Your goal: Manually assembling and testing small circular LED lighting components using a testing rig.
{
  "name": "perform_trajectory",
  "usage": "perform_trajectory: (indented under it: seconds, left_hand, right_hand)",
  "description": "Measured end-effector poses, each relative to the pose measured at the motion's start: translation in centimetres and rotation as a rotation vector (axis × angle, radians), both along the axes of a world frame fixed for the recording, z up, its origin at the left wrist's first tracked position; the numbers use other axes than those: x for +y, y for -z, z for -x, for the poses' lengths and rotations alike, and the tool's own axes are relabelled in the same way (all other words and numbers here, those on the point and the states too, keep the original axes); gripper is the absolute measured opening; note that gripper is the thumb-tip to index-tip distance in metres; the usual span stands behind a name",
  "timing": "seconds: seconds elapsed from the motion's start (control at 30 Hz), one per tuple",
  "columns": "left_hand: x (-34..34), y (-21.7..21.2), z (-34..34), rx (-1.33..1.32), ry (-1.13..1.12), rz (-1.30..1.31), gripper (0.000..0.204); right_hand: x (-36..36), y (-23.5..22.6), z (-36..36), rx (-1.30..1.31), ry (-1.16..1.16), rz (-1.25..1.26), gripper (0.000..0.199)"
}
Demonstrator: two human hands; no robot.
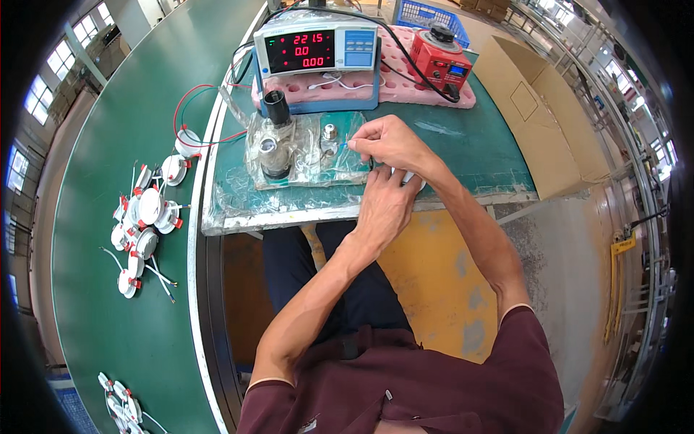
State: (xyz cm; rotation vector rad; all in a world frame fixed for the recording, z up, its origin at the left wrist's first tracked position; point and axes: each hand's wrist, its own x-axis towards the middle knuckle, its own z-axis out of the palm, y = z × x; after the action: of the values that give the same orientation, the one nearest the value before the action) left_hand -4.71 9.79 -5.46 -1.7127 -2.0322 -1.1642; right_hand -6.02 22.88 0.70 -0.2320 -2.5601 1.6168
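Note:
My right hand (394, 145) pinches a thin wire (345, 145) with a bluish end, held out over the right side of a plastic-wrapped test board (311, 163). Just below it, my left hand (387, 202) is curled around a white part (408, 176), which looks like a small downlight but is mostly covered by the fingers. Nearest the wire on the board is a small metal lamp cap (330, 132). To the left stand a black lamp socket (276, 107) and a clouded round fitting (267, 147).
A power meter (320, 52) with red digits stands behind the board on pink foam (394, 90). Right of it is a red voltage regulator (439, 61), then an open cardboard box (531, 116). Several white downlights (150, 206) lie on the green conveyor (94, 239) at left.

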Motion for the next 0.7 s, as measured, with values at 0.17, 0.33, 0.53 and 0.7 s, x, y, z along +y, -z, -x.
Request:
perform_trajectory:
  seconds: [0.17,0.33,0.53,0.7]
  left_hand:
    - [1.2,1.0,1.2,0.032,-0.028,-0.142,0.032]
    - [2.0,1.1,2.0,-0.056,-0.009,-0.104,0.028]
    - [2.7,1.2,2.4,0.009,-0.055,-0.106,0.032]
    - [2.6,1.1,2.3,0.043,-0.084,-0.154,0.039]
  right_hand:
    - [-0.6,1.2,1.4,0.083,0.065,-0.184,0.023]
    - [-0.7,1.0,1.8,0.12,0.042,-0.425,0.029]
    - [0.4,0.4,2.9,0.079,-0.033,-0.462,0.026]
    - [0.6,0.2,3.2,0.051,-0.072,-0.489,0.026]
